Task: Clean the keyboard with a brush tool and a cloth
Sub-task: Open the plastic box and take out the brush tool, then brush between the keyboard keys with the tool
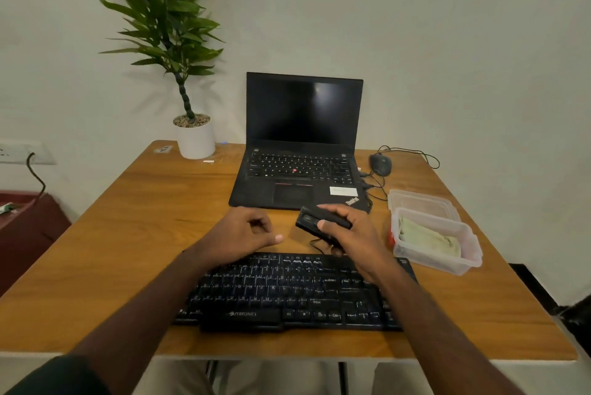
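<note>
Right hand (347, 234) grips a small black plastic brush tool (315, 219), fingers curled over its body, held above the wooden worktop (134, 234) between the open black laptop (300, 151) and the flat black keyboard (287, 292). Left hand (243, 231) hovers beside it, fingers loosely curled and holding nothing. A pale green cloth (428, 236) lies folded in a clear plastic tub (470, 254) just right of the keyboard. The tool looks light and rigid, best held round its middle; whether its bristles are exposed is hard to make out. The cloth should be soft and limp, easily pinched at a fold.
</note>
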A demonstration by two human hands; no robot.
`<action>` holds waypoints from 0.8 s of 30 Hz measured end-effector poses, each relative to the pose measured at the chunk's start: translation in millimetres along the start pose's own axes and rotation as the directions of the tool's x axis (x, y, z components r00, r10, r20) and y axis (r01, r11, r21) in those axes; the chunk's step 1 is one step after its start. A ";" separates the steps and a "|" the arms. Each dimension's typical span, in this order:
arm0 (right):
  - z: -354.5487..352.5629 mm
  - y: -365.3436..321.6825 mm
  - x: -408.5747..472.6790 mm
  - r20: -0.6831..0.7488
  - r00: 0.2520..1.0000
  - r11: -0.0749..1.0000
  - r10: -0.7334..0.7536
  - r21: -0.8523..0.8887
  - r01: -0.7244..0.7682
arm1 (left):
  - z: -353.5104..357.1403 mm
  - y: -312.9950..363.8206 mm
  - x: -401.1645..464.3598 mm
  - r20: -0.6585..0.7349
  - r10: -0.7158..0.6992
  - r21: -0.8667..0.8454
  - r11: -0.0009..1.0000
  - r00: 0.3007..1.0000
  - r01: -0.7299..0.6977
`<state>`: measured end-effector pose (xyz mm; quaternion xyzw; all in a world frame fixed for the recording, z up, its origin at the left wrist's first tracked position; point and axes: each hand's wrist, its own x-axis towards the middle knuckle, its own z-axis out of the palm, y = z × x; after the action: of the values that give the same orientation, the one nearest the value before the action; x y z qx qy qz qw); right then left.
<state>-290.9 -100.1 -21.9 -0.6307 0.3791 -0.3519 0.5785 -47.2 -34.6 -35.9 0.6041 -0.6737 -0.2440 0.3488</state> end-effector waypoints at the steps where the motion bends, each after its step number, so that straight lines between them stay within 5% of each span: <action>1: -1.2 2.0 -1.2 -0.010 1.000 1.000 0.003 -0.010 -0.003 | -7.7 -10.4 -10.2 -0.010 -0.012 0.059 0.998 1.000 0.012; 4: -0.1 7.0 -4.1 -0.042 0.999 0.999 0.008 -0.033 -0.010 | -25.1 -40.9 -42.2 -0.038 -0.066 0.159 0.985 0.997 0.072; 11: 26.8 3.7 -13.1 0.004 0.995 0.995 0.097 -0.002 -0.097 | -39.1 -81.5 -95.1 -0.090 -0.131 0.012 0.991 0.987 0.133; 24: 43.5 9.7 -22.5 -0.132 0.988 0.992 0.078 -0.084 -0.089 | -19.8 -72.9 -107.3 -0.286 -0.021 0.091 0.995 0.958 0.049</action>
<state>-263.6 -60.5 -35.2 -0.6156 0.4570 -0.3498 0.5384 17.8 61.8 -96.7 0.6609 -0.6169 -0.1278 0.4078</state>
